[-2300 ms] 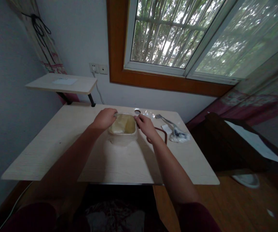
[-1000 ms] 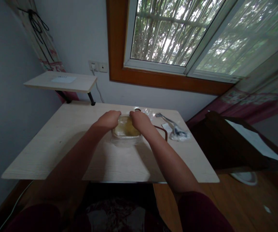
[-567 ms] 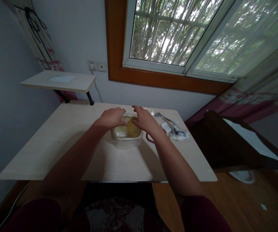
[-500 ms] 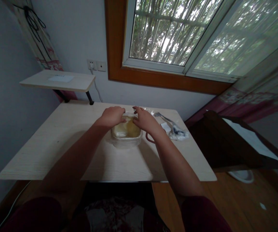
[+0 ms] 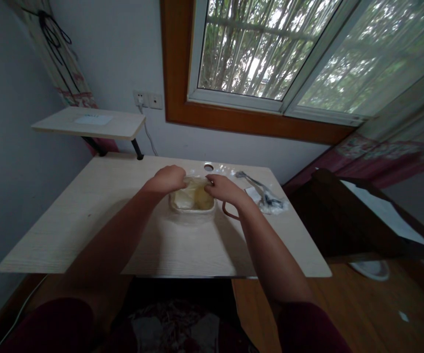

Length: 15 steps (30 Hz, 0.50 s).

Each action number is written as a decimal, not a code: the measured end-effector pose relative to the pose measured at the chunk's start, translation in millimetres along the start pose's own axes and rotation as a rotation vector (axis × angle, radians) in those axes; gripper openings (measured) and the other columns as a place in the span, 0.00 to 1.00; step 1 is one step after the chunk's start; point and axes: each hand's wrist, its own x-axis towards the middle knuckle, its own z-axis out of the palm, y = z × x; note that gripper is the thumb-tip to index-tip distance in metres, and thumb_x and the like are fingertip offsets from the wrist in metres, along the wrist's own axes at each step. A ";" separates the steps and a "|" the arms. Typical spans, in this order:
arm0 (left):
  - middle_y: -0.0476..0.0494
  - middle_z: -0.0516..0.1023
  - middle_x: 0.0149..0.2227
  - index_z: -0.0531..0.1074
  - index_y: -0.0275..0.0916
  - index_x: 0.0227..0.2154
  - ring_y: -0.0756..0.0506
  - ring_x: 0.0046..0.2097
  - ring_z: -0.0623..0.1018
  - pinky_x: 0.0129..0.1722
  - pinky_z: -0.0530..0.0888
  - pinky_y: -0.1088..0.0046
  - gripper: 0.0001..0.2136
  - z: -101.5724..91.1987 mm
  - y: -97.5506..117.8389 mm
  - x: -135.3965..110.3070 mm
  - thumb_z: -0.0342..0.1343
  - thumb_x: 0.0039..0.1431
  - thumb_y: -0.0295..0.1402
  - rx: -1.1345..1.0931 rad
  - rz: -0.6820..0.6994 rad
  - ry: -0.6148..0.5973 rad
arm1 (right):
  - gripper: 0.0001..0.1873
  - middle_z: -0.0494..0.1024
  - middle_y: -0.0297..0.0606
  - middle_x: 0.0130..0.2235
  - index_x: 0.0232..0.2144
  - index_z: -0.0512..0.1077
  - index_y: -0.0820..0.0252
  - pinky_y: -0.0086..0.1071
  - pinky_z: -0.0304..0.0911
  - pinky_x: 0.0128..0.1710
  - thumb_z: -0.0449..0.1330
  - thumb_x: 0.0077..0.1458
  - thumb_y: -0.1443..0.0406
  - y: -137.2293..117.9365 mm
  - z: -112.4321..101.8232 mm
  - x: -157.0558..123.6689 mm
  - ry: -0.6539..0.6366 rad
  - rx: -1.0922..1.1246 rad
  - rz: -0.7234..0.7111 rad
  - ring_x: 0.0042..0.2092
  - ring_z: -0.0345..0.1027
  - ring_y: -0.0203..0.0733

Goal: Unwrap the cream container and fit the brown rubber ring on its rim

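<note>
A squarish, see-through plastic container (image 5: 192, 211) with a pale yellow inside sits mid-table. My left hand (image 5: 167, 179) is at its far left corner, fingers closed on what looks like a clear plastic film (image 5: 196, 182) along the far rim. On the opposite corner, my right hand (image 5: 224, 189) pinches the same film between thumb and fingers. Whether the film is a cover or a liner I cannot tell. A reddish-brown loop (image 5: 229, 212) shows beside my right wrist, partly hidden by it.
Right of my hand lie a clear bag with dark items (image 5: 272, 202), a grey-handled utensil (image 5: 251, 178) and a white slip (image 5: 252, 194). A raised shelf (image 5: 119, 125) stands at the table's back left. A round hole (image 5: 208, 167) is near the back edge.
Both hands have come slightly nearer and lower at the container's far rim, the fingers more closed. The hole in the table behind them now shows.
</note>
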 end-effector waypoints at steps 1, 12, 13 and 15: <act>0.31 0.82 0.42 0.80 0.36 0.42 0.37 0.44 0.80 0.41 0.72 0.67 0.17 1.0 -3.5 0.9 0.56 0.55 0.41 -0.031 0.010 -0.017 | 0.15 0.81 0.48 0.45 0.44 0.77 0.65 0.36 0.66 0.48 0.56 0.56 0.67 2.9 1.9 -0.4 -0.017 0.053 0.001 0.45 0.75 0.48; 0.37 0.81 0.47 0.78 0.38 0.44 0.40 0.49 0.78 0.51 0.72 0.64 0.22 47.0 -24.8 -13.2 0.55 0.58 0.50 -1.072 0.174 0.246 | 0.23 0.80 0.39 0.52 0.48 0.78 0.57 0.44 0.58 0.63 0.56 0.62 0.49 15.5 48.4 -19.0 0.104 0.993 -0.033 0.57 0.70 0.45; 0.36 0.80 0.49 0.78 0.37 0.45 0.40 0.51 0.78 0.53 0.71 0.64 0.22 53.1 -21.8 -16.4 0.54 0.59 0.50 -1.167 0.170 0.295 | 0.25 0.81 0.39 0.51 0.48 0.78 0.57 0.44 0.58 0.64 0.55 0.62 0.47 15.1 52.8 -19.8 0.124 1.034 -0.017 0.58 0.70 0.45; 0.36 0.79 0.52 0.76 0.37 0.47 0.40 0.54 0.76 0.56 0.70 0.63 0.24 64.6 -13.4 -23.3 0.50 0.62 0.52 -1.325 0.130 0.406 | 0.29 0.82 0.39 0.49 0.48 0.78 0.57 0.43 0.58 0.64 0.53 0.61 0.43 15.3 62.7 -20.5 0.153 1.124 0.023 0.57 0.71 0.45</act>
